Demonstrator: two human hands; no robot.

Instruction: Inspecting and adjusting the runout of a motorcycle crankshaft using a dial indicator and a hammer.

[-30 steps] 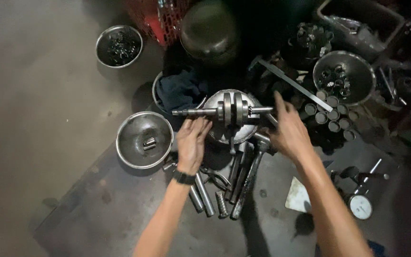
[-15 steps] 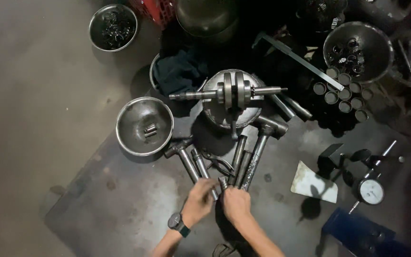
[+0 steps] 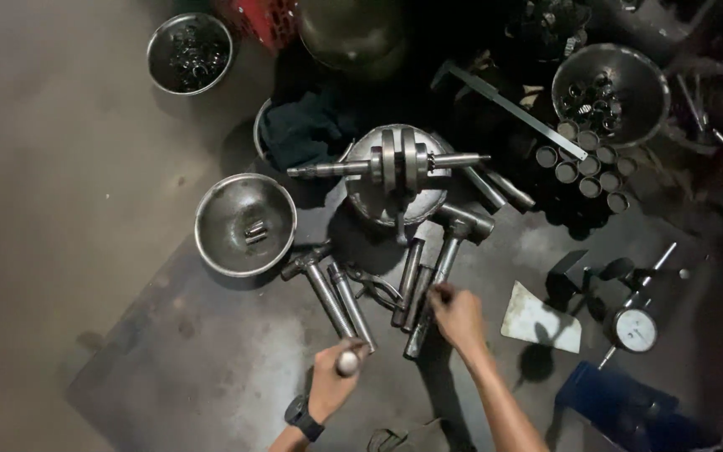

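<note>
Left hand (image 3: 334, 387) grips a hammer (image 3: 321, 285) by its handle end, fingers closed around it; right hand (image 3: 457, 316) fingers curl on a second hammer (image 3: 449, 251), just beside the first, below the crankshaft (image 3: 395, 163).

- A bare concrete floor (image 3: 60, 209) carries everything, with a darker mat or sheet (image 3: 211, 368) laid over its lower middle.
- On the mat: a steel bowl (image 3: 245, 224) holding a few small parts, and just beside it a row of hammers and metal bars (image 3: 353, 301) lying side by side.
- A crankshaft (image 3: 395, 163) rests across a round stand above them.
- Further back stand another bowl of small parts (image 3: 189, 52) and a larger one (image 3: 611, 92).
- To the right lie short metal sleeves (image 3: 583, 167), a long flat ruler (image 3: 516, 109), a dial gauge (image 3: 634, 328), a pale card (image 3: 540, 320), and what may be a blue box (image 3: 629, 410), dimly lit.
</note>
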